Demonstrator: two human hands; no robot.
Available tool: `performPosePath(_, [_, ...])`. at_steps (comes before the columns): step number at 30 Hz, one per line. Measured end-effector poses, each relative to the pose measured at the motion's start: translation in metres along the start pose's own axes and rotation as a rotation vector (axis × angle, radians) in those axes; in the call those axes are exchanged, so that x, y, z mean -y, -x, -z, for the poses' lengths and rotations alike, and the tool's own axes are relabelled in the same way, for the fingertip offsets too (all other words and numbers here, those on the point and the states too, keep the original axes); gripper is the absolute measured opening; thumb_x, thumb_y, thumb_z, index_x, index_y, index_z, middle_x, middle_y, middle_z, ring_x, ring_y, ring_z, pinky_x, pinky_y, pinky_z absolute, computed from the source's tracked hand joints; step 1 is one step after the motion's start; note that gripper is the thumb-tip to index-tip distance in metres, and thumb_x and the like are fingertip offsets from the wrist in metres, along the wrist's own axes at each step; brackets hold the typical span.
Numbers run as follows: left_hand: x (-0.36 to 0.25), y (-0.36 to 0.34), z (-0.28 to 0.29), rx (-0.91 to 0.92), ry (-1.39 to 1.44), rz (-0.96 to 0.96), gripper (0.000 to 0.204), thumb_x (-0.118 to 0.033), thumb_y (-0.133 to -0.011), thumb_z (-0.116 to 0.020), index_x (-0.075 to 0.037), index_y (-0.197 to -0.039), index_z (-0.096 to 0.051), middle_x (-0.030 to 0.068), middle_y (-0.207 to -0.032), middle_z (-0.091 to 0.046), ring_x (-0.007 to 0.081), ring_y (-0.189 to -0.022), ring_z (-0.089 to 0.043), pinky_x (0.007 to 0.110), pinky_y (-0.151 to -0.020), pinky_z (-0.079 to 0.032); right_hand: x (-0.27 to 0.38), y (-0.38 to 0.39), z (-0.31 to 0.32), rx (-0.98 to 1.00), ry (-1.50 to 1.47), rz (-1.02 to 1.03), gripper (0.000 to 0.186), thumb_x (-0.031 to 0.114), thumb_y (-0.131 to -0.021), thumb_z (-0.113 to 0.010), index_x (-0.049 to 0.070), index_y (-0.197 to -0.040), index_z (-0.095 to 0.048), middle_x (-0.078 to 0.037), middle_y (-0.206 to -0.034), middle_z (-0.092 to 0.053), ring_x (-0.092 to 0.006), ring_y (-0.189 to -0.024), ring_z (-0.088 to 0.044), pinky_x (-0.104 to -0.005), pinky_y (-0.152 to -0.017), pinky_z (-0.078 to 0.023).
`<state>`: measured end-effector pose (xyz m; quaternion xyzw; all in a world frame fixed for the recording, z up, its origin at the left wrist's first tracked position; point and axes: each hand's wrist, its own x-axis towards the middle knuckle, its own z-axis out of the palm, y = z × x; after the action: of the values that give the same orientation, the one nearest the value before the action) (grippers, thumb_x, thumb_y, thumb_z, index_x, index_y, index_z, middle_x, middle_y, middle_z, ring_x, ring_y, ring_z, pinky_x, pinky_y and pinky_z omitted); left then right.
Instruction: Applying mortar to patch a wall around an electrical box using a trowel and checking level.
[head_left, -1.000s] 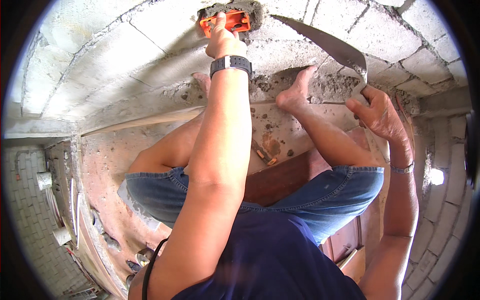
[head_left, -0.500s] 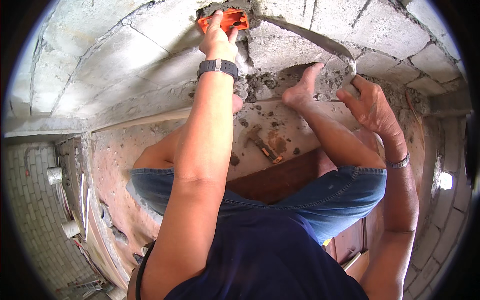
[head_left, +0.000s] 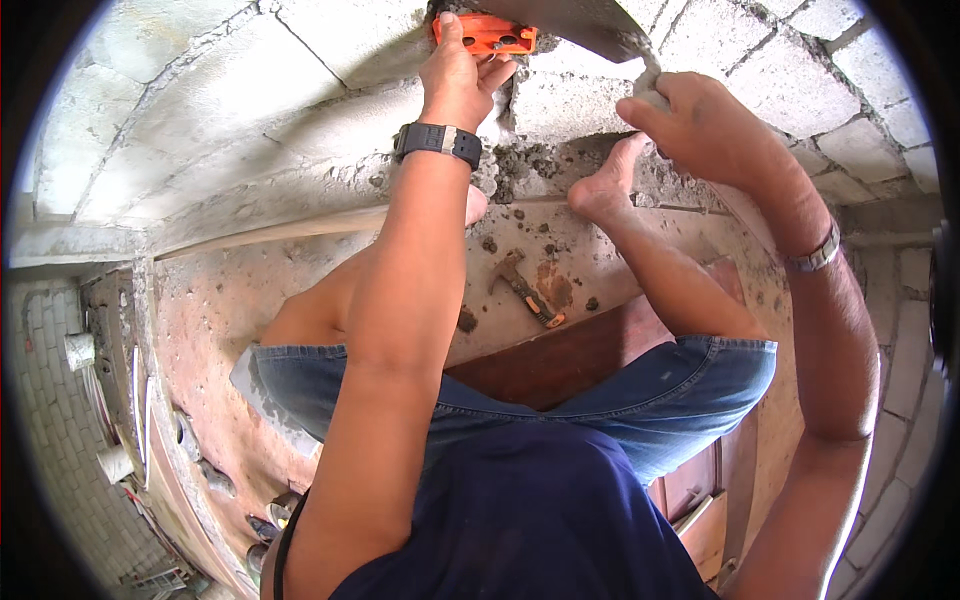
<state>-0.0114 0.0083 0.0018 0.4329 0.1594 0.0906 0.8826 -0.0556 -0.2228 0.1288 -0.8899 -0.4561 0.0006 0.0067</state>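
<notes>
My left hand (head_left: 458, 88) is at the block wall, its thumb on the front of an orange electrical box (head_left: 487, 27) and its fingers curled beneath. The box sits at a rough, mortar-edged recess in the wall. My right hand (head_left: 715, 130) is closed round the handle of a trowel (head_left: 580, 24). The trowel's wide grey blade points up and left, its far part above the box's right side and running out of the picture's top edge. A lump of mortar clings where the blade meets the handle.
A hammer (head_left: 528, 292) lies on the dusty board between my legs, with mortar crumbs around it. Rubble (head_left: 530, 170) lines the foot of the wall near my bare feet. A dark red wooden panel (head_left: 560, 350) is below me. At far left, white pipes (head_left: 142, 420) stand by a block wall.
My right hand has moved up and left, bringing the trowel blade over to the box. My left hand keeps its hold on the box; both appear slightly higher and further right in view.
</notes>
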Motion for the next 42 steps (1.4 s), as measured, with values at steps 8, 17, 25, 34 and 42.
performPosePath(8, [0.004,-0.002,-0.011,-0.073,0.035,-0.075,0.049,-0.042,-0.097,-0.045,0.000,-0.122,-0.042,0.0185,-0.112,-0.054,0.0319,-0.097,-0.060,0.042,-0.084,-0.057,-0.006,0.005,-0.014,0.028,-0.035,-0.097,0.035,0.007,-0.075,-0.063,0.009,-0.110,-0.060,-0.017,-0.078,-0.059,-0.0327,-0.074,-0.063,-0.0411,-0.064,-0.051])
performPosePath(17, [0.000,-0.008,-0.004,-0.028,0.071,-0.046,0.054,-0.043,-0.095,-0.048,-0.001,-0.127,-0.037,0.0222,-0.120,-0.049,0.0359,-0.104,-0.057,0.050,-0.090,-0.051,0.011,0.061,-0.031,-0.019,-0.265,-0.581,0.016,0.016,-0.086,-0.059,0.006,-0.097,-0.061,-0.015,-0.073,-0.058,-0.0279,-0.065,-0.062,-0.0361,-0.054,-0.050])
performPosePath(25, [-0.008,-0.004,0.011,0.029,0.000,0.082,0.062,-0.047,-0.091,-0.054,0.003,-0.125,-0.040,0.0268,-0.106,-0.056,0.0362,-0.096,-0.059,0.052,-0.089,-0.049,0.019,0.066,-0.030,-0.035,-0.596,-0.793,0.030,0.029,-0.084,-0.061,0.000,-0.086,-0.062,-0.016,-0.071,-0.062,-0.0253,-0.062,-0.062,-0.0342,-0.054,-0.049])
performPosePath(34, [-0.009,-0.002,0.010,0.023,0.044,0.084,0.079,-0.047,-0.088,-0.060,0.009,-0.133,-0.026,0.0318,-0.125,-0.040,0.0416,-0.112,-0.051,0.051,-0.100,-0.043,-0.018,0.068,-0.074,-0.285,-0.439,-0.763,0.031,0.029,-0.087,-0.063,-0.002,-0.086,-0.061,-0.019,-0.074,-0.061,-0.0276,-0.064,-0.062,-0.0373,-0.060,-0.049])
performPosePath(42, [-0.009,-0.004,0.005,0.078,-0.066,-0.006,0.063,-0.038,-0.087,-0.065,0.006,-0.124,-0.041,0.0262,-0.121,-0.047,0.0345,-0.113,-0.051,0.045,-0.099,-0.045,-0.026,0.097,-0.089,-0.234,-0.309,-0.544,0.032,0.028,-0.082,-0.066,-0.002,-0.085,-0.057,-0.023,-0.072,-0.061,-0.0412,-0.072,-0.061,-0.0456,-0.064,-0.049])
